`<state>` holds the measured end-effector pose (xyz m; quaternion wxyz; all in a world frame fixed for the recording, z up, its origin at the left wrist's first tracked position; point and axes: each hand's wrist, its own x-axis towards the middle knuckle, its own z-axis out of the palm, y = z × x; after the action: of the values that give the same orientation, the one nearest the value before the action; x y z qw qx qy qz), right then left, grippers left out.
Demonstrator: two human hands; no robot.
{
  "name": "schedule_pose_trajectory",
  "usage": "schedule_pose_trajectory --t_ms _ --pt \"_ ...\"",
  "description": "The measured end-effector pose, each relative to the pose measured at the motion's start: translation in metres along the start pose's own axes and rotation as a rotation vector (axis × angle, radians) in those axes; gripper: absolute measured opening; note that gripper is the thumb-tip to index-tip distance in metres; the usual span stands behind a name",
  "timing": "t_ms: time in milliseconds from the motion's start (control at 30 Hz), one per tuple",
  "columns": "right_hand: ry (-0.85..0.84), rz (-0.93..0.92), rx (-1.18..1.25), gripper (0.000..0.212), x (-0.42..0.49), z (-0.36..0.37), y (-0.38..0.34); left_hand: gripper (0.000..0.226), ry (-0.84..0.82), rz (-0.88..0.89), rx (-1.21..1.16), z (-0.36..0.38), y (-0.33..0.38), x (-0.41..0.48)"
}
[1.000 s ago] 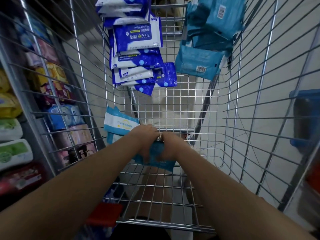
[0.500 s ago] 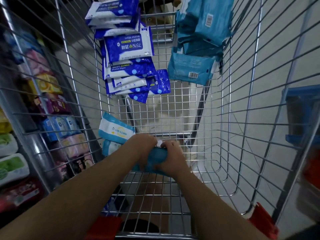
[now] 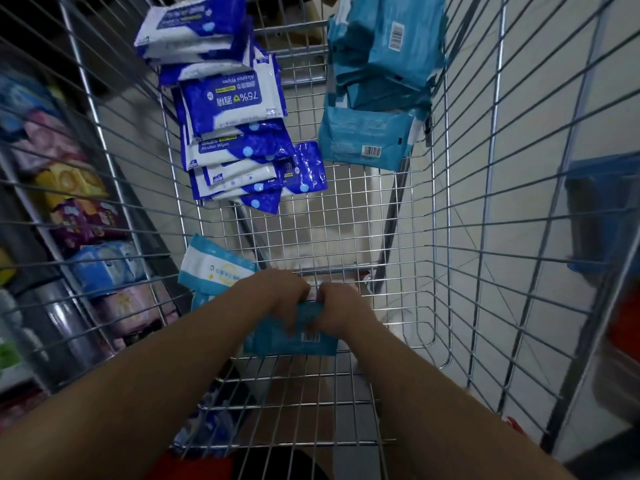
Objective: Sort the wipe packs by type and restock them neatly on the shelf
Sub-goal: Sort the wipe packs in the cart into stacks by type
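Reaching into a wire shopping cart (image 3: 346, 220), beside shelf goods (image 3: 86, 220) at left. Stacked at the cart's far left, dark blue alcohol wipe packs (image 3: 232, 109); heaped at far right, teal packs (image 3: 381, 64). Lying against the left wall, a white-and-teal pack (image 3: 218, 268). Gripped at the near end, barcode up, one teal wipe pack (image 3: 294, 337), with left hand (image 3: 277, 296) and right hand (image 3: 343, 310) curled over its far edge.

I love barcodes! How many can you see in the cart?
3: on the top teal pack, the teal pack below it, and the held pack. More may be hidden.
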<state>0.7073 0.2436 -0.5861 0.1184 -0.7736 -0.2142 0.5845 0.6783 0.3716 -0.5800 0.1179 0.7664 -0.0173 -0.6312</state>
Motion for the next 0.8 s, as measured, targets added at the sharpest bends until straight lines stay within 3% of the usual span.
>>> schedule_pose_trajectory --t_ms 100,267,367,567,700,800 --pt "0.08 0.025 0.063 0.046 0.001 0.013 0.0 0.061 -0.024 -0.014 -0.006 -0.004 0.001 0.0" --pt "0.179 0.137 0.497 0.04 -0.002 0.022 0.008 0.061 -0.054 -0.037 0.021 -0.008 0.002 0.002" --pt "0.088 0.143 0.637 0.049 -0.002 0.018 0.009 0.067 -0.068 -0.035 0.014 -0.003 -0.001 0.006" --pt "-0.037 -0.009 0.42 0.042 -0.005 0.017 -0.003 0.086 -0.035 0.023 -0.063 0.011 -0.008 0.003" --pt "-0.073 -0.052 0.369 0.027 -0.001 0.013 -0.004 0.078 -0.019 0.027 -0.129 0.014 -0.016 -0.001" --pt "-0.157 -0.029 0.395 0.035 0.0 0.006 -0.003 0.07 -0.038 0.026 -0.229 0.012 -0.018 -0.004"
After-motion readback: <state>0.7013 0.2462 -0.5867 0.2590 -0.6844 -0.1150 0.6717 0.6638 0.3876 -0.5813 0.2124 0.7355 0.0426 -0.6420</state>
